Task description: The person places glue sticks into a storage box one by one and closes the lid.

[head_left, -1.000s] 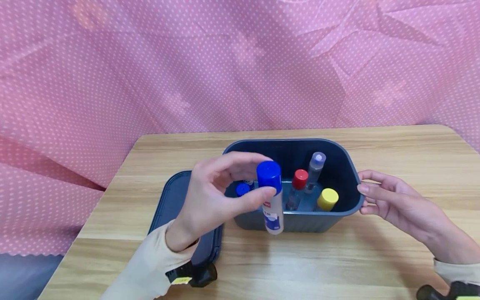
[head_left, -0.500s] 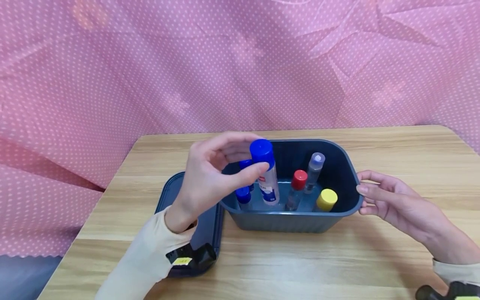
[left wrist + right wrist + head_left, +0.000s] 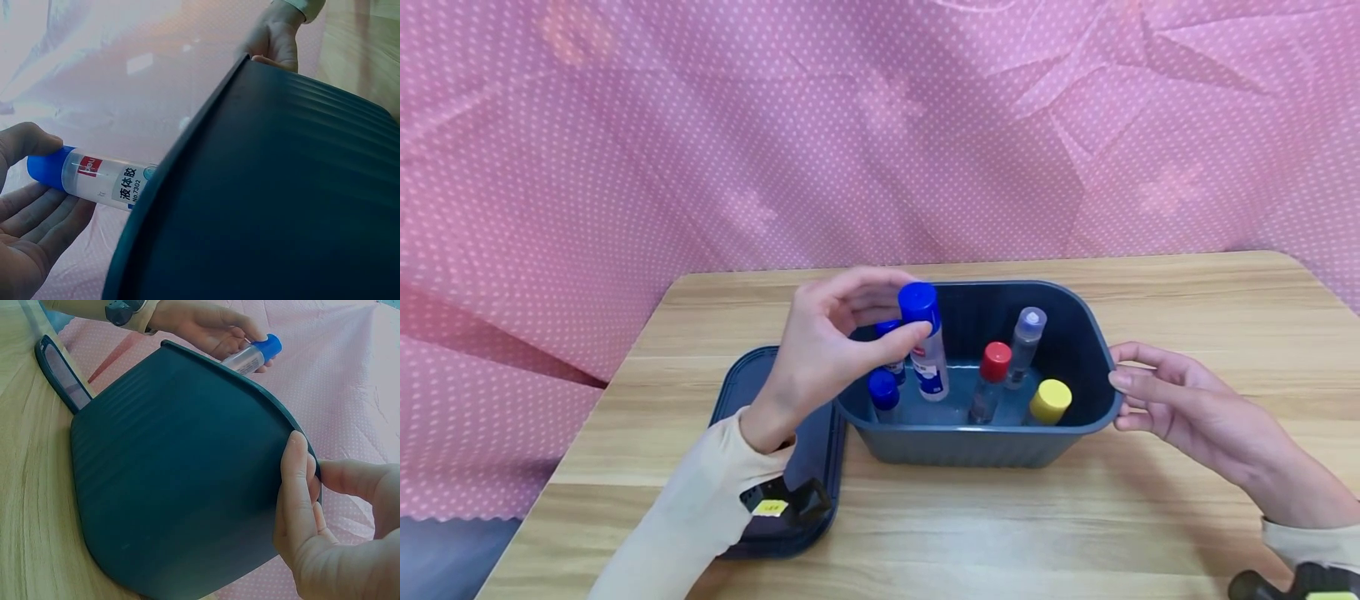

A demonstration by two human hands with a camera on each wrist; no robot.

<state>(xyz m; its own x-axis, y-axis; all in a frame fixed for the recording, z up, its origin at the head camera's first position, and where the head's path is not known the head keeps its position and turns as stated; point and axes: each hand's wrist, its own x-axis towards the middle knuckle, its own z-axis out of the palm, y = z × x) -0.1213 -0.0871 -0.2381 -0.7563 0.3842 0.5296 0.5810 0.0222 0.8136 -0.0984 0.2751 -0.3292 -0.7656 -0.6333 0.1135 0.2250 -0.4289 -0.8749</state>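
Note:
My left hand (image 3: pixel 831 342) pinches the blue cap of a clear liquid glue bottle (image 3: pixel 928 367), whose lower end is down inside a dark blue-grey plastic bin (image 3: pixel 962 446). In the left wrist view the label of the glue bottle (image 3: pixel 103 178) shows above the rim. My right hand (image 3: pixel 1195 412) grips the bin's right rim between thumb and fingers, as the right wrist view also shows. Inside the bin stand two more blue-capped bottles (image 3: pixel 884 392), a red-capped bottle (image 3: pixel 992 379), a yellow-capped bottle (image 3: pixel 1050 402) and a clear-capped bottle (image 3: pixel 1026 346).
A dark lid (image 3: pixel 808 467) lies on the wooden table (image 3: pixel 1000 533) left of the bin, partly under my left forearm. A pink dotted cloth (image 3: pixel 880 150) hangs behind the table and along its left side.
My left hand has moved the glue bottle from in front of the bin, up and over the rim, and into its left part. The right hand keeps its hold on the rim.

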